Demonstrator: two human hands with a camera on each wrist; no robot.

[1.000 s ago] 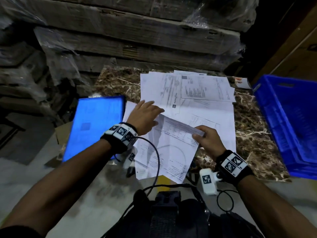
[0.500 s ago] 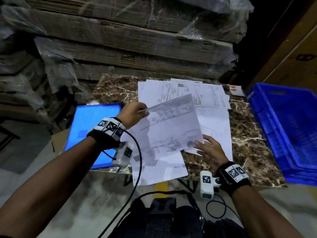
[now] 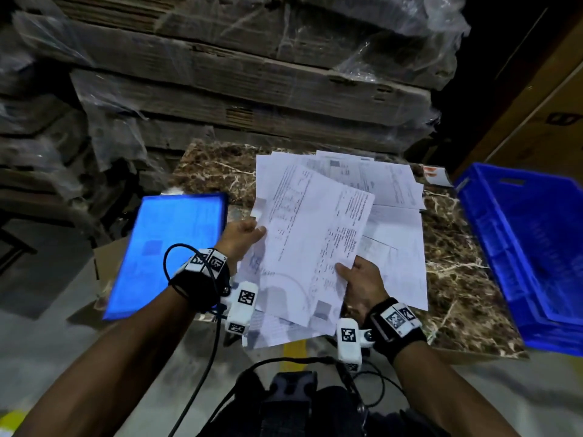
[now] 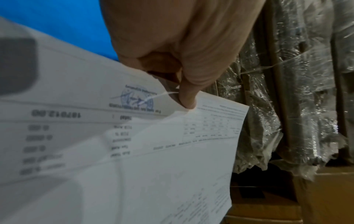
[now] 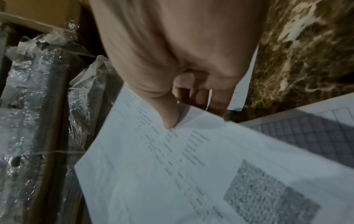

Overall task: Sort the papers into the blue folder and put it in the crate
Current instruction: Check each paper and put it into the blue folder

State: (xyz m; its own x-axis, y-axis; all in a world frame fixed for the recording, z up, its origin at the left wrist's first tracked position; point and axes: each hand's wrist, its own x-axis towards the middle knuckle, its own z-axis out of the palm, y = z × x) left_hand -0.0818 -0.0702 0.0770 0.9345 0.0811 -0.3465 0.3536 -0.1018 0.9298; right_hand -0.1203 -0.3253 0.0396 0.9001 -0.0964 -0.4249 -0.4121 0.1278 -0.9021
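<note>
While both hands (image 3: 243, 236) pinch them, lifted papers (image 3: 312, 244) tilt.

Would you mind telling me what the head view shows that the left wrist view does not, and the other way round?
Only the head view shows the right hand gripping the lifted papers at their near right edge, the blue crate at the right, and the loose sheets on the marble table. Only the left wrist view shows the left thumb pressed on the sheet beside a blue round stamp. Both show the left hand pinching the papers, the blue folder and the plastic-wrapped cardboard stacks.
</note>
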